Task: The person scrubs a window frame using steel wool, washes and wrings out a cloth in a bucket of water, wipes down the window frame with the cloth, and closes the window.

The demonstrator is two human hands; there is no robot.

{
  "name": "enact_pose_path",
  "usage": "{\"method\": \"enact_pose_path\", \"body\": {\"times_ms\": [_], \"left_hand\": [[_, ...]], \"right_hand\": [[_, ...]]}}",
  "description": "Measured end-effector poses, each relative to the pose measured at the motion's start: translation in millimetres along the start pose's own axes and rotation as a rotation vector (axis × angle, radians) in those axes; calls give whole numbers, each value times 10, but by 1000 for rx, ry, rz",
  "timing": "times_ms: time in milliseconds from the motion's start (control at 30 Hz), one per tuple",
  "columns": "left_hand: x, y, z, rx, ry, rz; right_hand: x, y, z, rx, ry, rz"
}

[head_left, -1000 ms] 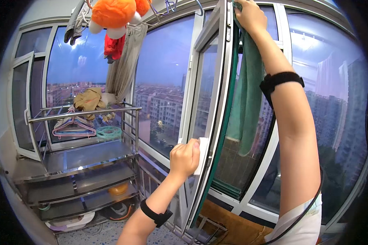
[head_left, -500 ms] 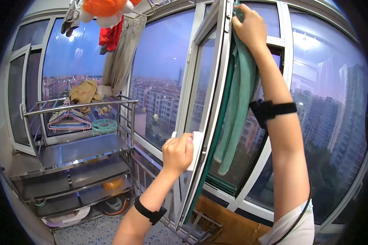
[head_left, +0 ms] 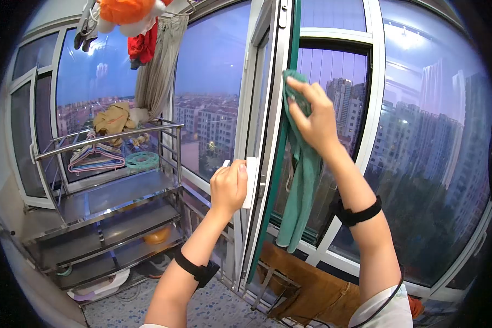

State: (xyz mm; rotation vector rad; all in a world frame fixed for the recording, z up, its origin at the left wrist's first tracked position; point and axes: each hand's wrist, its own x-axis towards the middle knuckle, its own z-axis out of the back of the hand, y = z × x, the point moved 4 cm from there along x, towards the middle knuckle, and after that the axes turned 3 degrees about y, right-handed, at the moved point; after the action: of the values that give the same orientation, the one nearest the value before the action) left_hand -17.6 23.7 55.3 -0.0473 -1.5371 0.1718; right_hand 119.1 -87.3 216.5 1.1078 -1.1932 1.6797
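Observation:
My left hand (head_left: 229, 186) is closed round the white handle (head_left: 251, 183) of the open window sash (head_left: 267, 126). Higher up and to the right, my right hand (head_left: 315, 117) pinches a green cloth (head_left: 300, 191) against the sash's green edge strip (head_left: 291, 71). The cloth hangs down in a long fold below the fingers. Both wrists or forearms carry a black strap. Behind the cloth is the window opening, with tall buildings beyond it.
On the left stands a metal rack (head_left: 115, 199) holding hangers (head_left: 97, 158) and a tan cloth (head_left: 113, 119). An orange and white plush (head_left: 127, 11) and red cloth (head_left: 142, 44) hang above. A brown board (head_left: 317, 290) lies low on the right.
My right hand has slid down along the sash edge with the green cloth, from near the top. My left hand stays on the handle, and the view has shifted somewhat.

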Motion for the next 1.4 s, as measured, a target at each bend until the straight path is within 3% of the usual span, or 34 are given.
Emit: {"method": "enact_pose_path", "body": {"times_ms": [233,300,467,600,700,1100,1167,1200,1267,1333,1400], "left_hand": [[11,-36,15,44,42,16],[15,-33,11,46,46,15],[13,-33,-5,50,64,27],[8,-33,2,49,92,34],[6,-15,2,40,74,27],[-10,9,0,-11,41,-14],[-12,21,1,-49,84,-14],[-8,28,0,-50,81,-19],[-13,45,-18,4,64,-56],[-4,101,-21,19,75,-74],[22,147,-21,28,81,-74]], "right_hand": [[-465,166,70,20,179,-82],[-286,200,185,-141,210,-29],[617,146,463,-220,-164,118],[1096,122,393,-438,-129,124],[1167,62,177,-692,-91,275],[1335,-213,233,-821,-39,410],[1353,-257,272,-910,-16,540],[1429,-341,352,-914,-20,541],[1585,-650,531,-1249,153,632],[1680,-992,910,-1310,321,621],[1691,-973,1235,-1269,142,537]]}}
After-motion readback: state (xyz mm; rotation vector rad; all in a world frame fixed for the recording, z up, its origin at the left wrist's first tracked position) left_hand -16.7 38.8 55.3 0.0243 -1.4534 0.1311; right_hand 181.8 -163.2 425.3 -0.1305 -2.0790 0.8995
